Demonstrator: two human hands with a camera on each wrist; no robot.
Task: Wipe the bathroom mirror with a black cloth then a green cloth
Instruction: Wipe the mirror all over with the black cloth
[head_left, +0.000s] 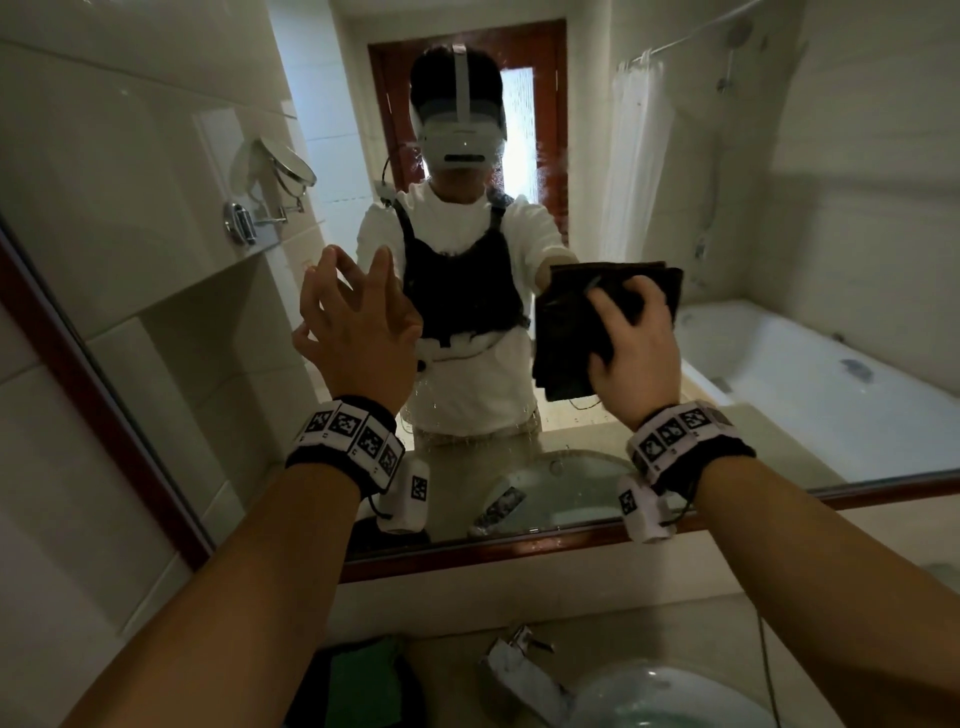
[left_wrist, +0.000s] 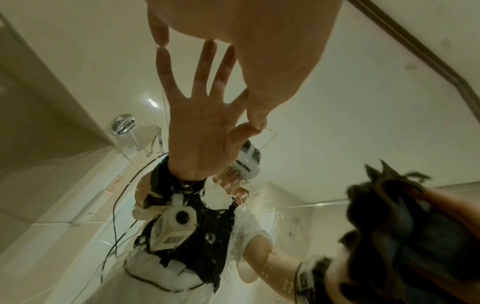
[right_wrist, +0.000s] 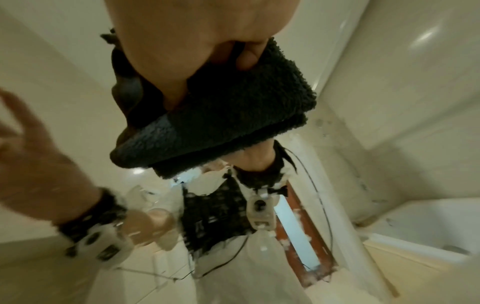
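Observation:
The big wall mirror (head_left: 779, 249), with a dark red wood frame, fills the head view, and water droplets speckle its middle. My right hand (head_left: 636, 353) grips a folded black cloth (head_left: 576, 332) and holds it against the glass right of centre. The right wrist view shows the fingers (right_wrist: 246, 55) curled into the fluffy black cloth (right_wrist: 233, 115). My left hand (head_left: 358, 322) is spread and holds nothing. In the left wrist view its fingertips (left_wrist: 162, 37) meet their reflection on the mirror (left_wrist: 337, 102). A green cloth (head_left: 363, 686) lies on the counter below, near the bottom edge.
A chrome faucet (head_left: 519, 660) and a round basin (head_left: 654, 696) sit on the counter under my right arm. A round shaving mirror (head_left: 285, 161) hangs on the left wall. The glass reflects a bathtub, a shower curtain and a person wearing a headset.

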